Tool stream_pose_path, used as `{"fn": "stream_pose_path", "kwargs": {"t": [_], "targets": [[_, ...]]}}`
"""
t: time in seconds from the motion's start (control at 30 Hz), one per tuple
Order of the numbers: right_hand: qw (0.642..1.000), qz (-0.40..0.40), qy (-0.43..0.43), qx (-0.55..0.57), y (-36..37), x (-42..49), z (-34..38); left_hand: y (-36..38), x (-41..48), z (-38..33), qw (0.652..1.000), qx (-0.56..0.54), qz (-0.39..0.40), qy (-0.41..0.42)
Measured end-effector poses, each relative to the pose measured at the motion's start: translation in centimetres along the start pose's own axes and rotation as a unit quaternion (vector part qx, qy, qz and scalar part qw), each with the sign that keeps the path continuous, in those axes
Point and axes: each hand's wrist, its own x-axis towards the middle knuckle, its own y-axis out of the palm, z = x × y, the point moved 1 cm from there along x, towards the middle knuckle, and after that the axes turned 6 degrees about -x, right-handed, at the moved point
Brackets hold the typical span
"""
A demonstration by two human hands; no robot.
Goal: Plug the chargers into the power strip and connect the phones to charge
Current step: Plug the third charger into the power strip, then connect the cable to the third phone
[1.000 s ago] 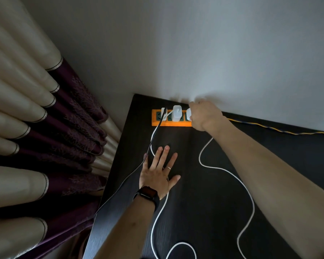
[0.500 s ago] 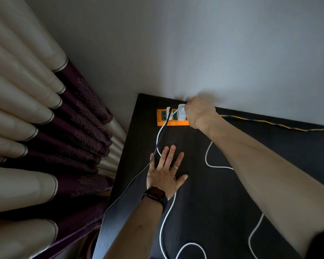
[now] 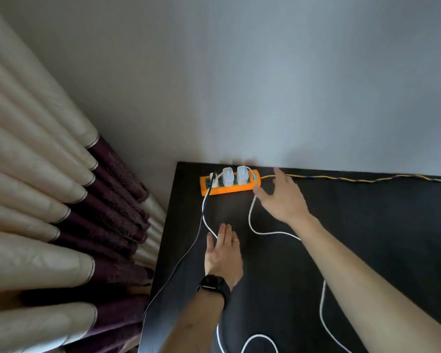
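Observation:
An orange power strip (image 3: 229,189) lies at the far left of the black table (image 3: 367,225), against the wall. Three white chargers stand in it: a small one at the left (image 3: 213,180), one in the middle (image 3: 227,177) and one at the right (image 3: 242,175). My right hand (image 3: 281,197) hovers open just right of the strip, fingers spread, holding nothing. My left hand (image 3: 223,250) rests flat on the table in front of the strip, over a white cable (image 3: 206,222). No phone is in view.
A second white cable (image 3: 270,232) loops across the table under my right arm. A dark cable (image 3: 189,253) runs from the strip off the table's left edge. The strip's yellow-blue cord (image 3: 354,178) runs right along the wall. Beige-and-purple curtains (image 3: 61,212) hang at the left.
My right hand has let go of the right-hand charger, which now stands in the strip, and has drawn back to the right with open fingers. My left hand stays flat.

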Motion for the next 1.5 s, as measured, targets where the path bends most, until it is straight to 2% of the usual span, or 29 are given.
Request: {"fn": "stream_pose_path", "kwargs": {"t": [0.07, 0.23, 0.4, 0.57, 0.73, 0.8, 0.9, 1.0, 1.1, 1.27, 1.4, 1.5], "targets": [[0.997, -0.004, 0.019, 0.069, -0.3, -4.9, -2.9, 0.0, -1.5, -1.4, 0.999, -0.049, -0.020, 0.013], [0.989, 0.035, 0.095, 0.107, 0.7, -18.5, -11.9, 3.1, -8.8, -5.5, 0.985, -0.140, -0.097, 0.032], [0.971, 0.083, 0.174, 0.142, 3.0, -31.8, -20.1, 7.0, -17.5, -11.0, 0.985, -0.173, -0.004, -0.011], [0.942, 0.132, 0.236, 0.197, 5.4, -41.4, -25.6, 10.4, -24.7, -15.7, 0.978, -0.196, -0.012, -0.076], [0.920, 0.136, 0.289, 0.227, 8.0, -48.2, -30.5, 13.0, -29.3, -18.0, 0.963, -0.213, 0.020, -0.165], [0.910, 0.126, 0.318, 0.234, 9.1, -49.6, -32.4, 14.0, -29.8, -18.3, 0.958, -0.223, 0.018, -0.179], [0.895, 0.070, 0.366, 0.245, 9.3, -50.8, -34.4, 14.9, -29.4, -18.7, 0.953, -0.225, 0.011, -0.201], [0.905, -0.007, 0.369, 0.210, 8.8, -51.1, -36.0, 15.3, -29.4, -18.8, 0.952, -0.227, 0.004, -0.204], [0.924, -0.041, 0.347, 0.157, 8.3, -50.7, -36.9, 15.1, -29.5, -18.7, 0.943, -0.253, 0.012, -0.215], [0.952, -0.001, 0.297, 0.072, 7.6, -49.2, -37.6, 13.3, -29.1, -19.3, 0.902, -0.348, 0.027, -0.254], [0.967, 0.031, 0.252, -0.010, 7.3, -48.6, -37.1, 11.5, -29.7, -20.0, 0.821, -0.514, 0.019, -0.249], [0.976, 0.011, 0.211, 0.048, 6.2, -48.1, -35.4, 10.4, -30.9, -20.5, 0.775, -0.588, 0.033, -0.229]]}}
